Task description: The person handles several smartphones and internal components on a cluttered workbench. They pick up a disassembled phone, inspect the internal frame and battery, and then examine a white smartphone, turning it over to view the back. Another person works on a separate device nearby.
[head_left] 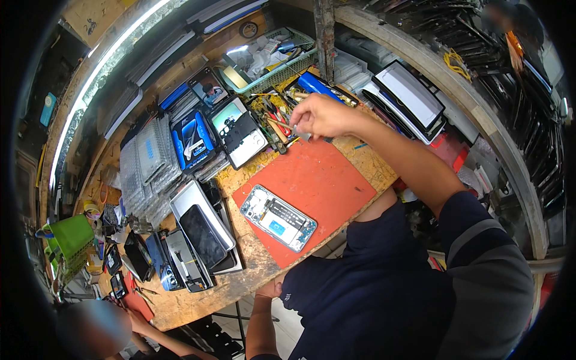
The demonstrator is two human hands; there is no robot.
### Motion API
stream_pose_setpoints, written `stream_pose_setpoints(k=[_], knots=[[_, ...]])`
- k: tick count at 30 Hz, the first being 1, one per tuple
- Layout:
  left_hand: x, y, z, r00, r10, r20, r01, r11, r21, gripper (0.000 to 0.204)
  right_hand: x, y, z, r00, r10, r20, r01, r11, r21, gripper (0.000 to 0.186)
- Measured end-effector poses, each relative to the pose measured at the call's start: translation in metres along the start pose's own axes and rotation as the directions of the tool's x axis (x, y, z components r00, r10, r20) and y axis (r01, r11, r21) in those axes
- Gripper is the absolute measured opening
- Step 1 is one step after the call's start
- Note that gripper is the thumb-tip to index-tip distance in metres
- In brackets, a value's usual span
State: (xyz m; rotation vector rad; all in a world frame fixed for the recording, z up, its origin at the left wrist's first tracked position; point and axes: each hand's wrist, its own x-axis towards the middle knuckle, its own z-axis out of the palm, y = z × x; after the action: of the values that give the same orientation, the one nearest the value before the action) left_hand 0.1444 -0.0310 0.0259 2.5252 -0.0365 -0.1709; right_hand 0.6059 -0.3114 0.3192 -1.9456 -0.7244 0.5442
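My right hand (315, 117) is raised at the back of the orange mat (321, 192), fingers pinched on what looks like a small grey metal piece (302, 133), beside assorted hand tools (273, 126) with wooden and red handles. A disassembled phone (278, 217) lies on the mat's near part, battery and inner boards showing. My left hand (270, 288) is low at the table's front edge, by my dark clothing; its fingers are mostly hidden.
Phone parts (204, 234), bubble-wrapped packs (147, 168), boxes (192, 138) and a green basket (303, 60) crowd the wooden bench (222, 297). Framed panels (408, 96) lean at right, beside a wooden beam (492, 108). A co-worker's hand (139, 324) is at lower left.
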Motion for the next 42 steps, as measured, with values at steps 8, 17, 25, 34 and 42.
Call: stream_pose_setpoints(k=[8,17,25,34,42], knots=[[-0.005,-0.001,0.004,1.000,-0.030,0.001,0.030,0.999,0.037,0.092,-0.012,-0.019,-0.012,0.942,-0.298,-0.154,0.219,0.894,-0.391,0.015],[-0.004,-0.010,0.007,0.999,-0.050,0.020,0.051,0.997,-0.057,0.091,-0.050,0.012,-0.004,0.933,-0.343,0.110,0.243,0.375,-0.895,0.004],[-0.002,-0.002,0.003,1.000,-0.020,0.003,0.020,1.000,-0.014,0.091,-0.046,0.007,0.003,0.899,-0.437,-0.031,0.246,0.562,-0.790,0.012],[-0.003,0.002,0.000,0.998,-0.034,0.046,0.037,0.998,-0.057,0.091,-0.028,0.011,-0.002,0.925,-0.378,-0.045,0.209,0.605,-0.768,0.017],[0.001,0.008,-0.006,1.000,-0.010,0.027,0.011,1.000,-0.029,0.094,-0.026,0.005,-0.005,0.891,-0.428,-0.154,0.163,0.616,-0.771,0.016]])
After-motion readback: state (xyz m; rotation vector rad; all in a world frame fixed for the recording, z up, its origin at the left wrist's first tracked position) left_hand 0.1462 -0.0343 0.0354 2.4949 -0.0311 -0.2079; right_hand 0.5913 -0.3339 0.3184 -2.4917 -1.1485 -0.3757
